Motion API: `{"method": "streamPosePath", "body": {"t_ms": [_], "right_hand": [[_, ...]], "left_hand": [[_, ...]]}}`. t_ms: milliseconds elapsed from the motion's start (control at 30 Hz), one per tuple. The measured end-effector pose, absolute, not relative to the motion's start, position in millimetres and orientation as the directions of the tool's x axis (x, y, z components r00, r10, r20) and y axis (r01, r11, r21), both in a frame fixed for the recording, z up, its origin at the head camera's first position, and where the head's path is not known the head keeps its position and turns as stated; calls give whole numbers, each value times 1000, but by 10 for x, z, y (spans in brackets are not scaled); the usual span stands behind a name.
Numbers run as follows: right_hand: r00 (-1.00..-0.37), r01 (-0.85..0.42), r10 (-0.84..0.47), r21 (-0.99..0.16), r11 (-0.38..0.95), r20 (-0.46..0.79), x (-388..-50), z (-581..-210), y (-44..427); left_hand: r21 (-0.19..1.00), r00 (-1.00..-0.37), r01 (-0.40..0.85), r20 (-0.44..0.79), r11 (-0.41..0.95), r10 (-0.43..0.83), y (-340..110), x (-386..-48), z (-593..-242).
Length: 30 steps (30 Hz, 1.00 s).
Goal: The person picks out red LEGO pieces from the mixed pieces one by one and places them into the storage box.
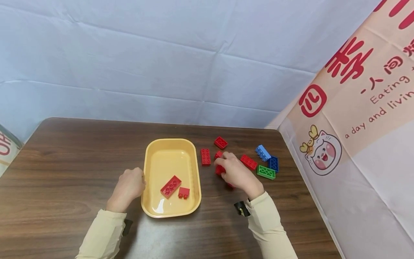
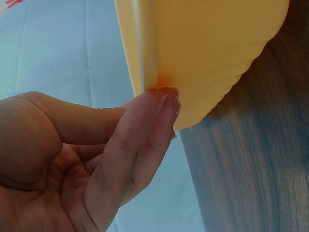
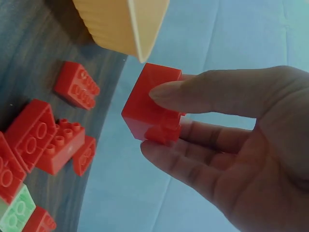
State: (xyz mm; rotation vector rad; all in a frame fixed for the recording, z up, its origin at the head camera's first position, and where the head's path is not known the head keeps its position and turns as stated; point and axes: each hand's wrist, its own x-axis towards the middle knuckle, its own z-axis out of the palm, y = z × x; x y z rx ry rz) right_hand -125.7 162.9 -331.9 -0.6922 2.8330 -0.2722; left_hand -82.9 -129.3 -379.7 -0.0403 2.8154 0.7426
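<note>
My left hand (image 1: 129, 185) pinches the left rim of a yellow plastic tray (image 1: 171, 162); the left wrist view shows thumb and fingers meeting at the tray's edge (image 2: 150, 53). Inside the tray lie a long red brick (image 1: 170, 187), hollow side up, and a small red brick (image 1: 184, 192) on its side. To the right of the tray, my right hand (image 1: 237, 172) holds a red toy brick (image 3: 149, 99) between thumb and fingers, its studs turned toward the palm. In the head view the hand partly covers this brick and other red ones near it.
Around the right hand lie loose red bricks (image 1: 205, 157), another red brick (image 1: 221, 142) farther back and a long red brick (image 1: 248, 162). Toward the table's right side are a light blue brick (image 1: 263, 153), a dark blue brick (image 1: 273, 163) and a green brick (image 1: 266, 172).
</note>
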Motion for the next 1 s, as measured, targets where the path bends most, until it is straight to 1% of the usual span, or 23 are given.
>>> {"method": "streamPosePath", "body": {"t_ms": [233,333,533,767,1000], "right_hand": [[-876,-412,-453,-232,881,-165,-1227,-3212,1649],[-880,-412,-452,-237,880,-147,-1219,-3163,1648],[-872,-451,-481,-232,862,-91,-1206,-3094,1650],[-862,-479,-504,-229,848,-63,-1192,-3047,1652],[-865,-474,-498,-227,851,-60,-1183,-3046,1652]], "left_hand": [[488,-973,-93,-227,868,24,-1286,-821,-3793],[489,-975,-84,-220,868,29,-1288,-818,-3787],[492,-975,-82,-221,867,33,-1293,-822,-3790],[492,-975,-93,-222,866,21,-1289,-823,-3791],[491,-984,-53,-172,870,38,-1290,-819,-3799]]}}
